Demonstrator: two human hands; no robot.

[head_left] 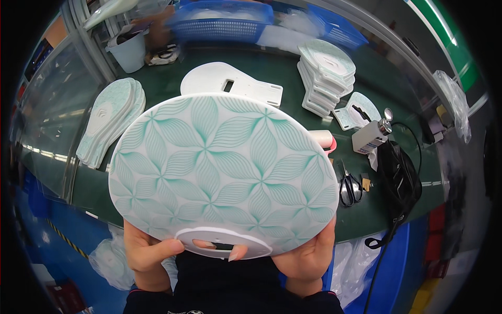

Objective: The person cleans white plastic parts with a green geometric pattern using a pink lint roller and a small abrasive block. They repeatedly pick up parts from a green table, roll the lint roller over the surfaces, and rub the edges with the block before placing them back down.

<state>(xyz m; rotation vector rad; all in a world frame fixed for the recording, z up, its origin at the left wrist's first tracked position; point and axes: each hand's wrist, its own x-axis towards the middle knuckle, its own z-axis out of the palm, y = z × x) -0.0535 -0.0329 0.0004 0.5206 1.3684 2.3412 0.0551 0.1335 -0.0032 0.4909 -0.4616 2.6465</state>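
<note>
Close in front of me I hold up a large oval white panel (pixel 209 167) printed with green leaf-like flowers. Near its lower edge is a plain rounded collar with a slot. My left hand (pixel 149 254) grips the lower left, its thumb lying at the collar. My right hand (pixel 308 256) supports the lower right edge, most of its fingers hidden behind. Fingertips show through the slot; whose hand each belongs to I cannot tell. Behind the panel, a plain white paddle-shaped panel (pixel 246 83) lies on the green table (pixel 172 78), partly covered.
Stacked patterned panels stand at left (pixel 112 115) and far right (pixel 327 73). To the right are a small patterned piece (pixel 366 107), a white pump bottle (pixel 368 137), black-handled scissors (pixel 350 188) and a black bag (pixel 398 178). Blue baskets (pixel 222 23) and a pale bucket (pixel 128 52) sit at the back.
</note>
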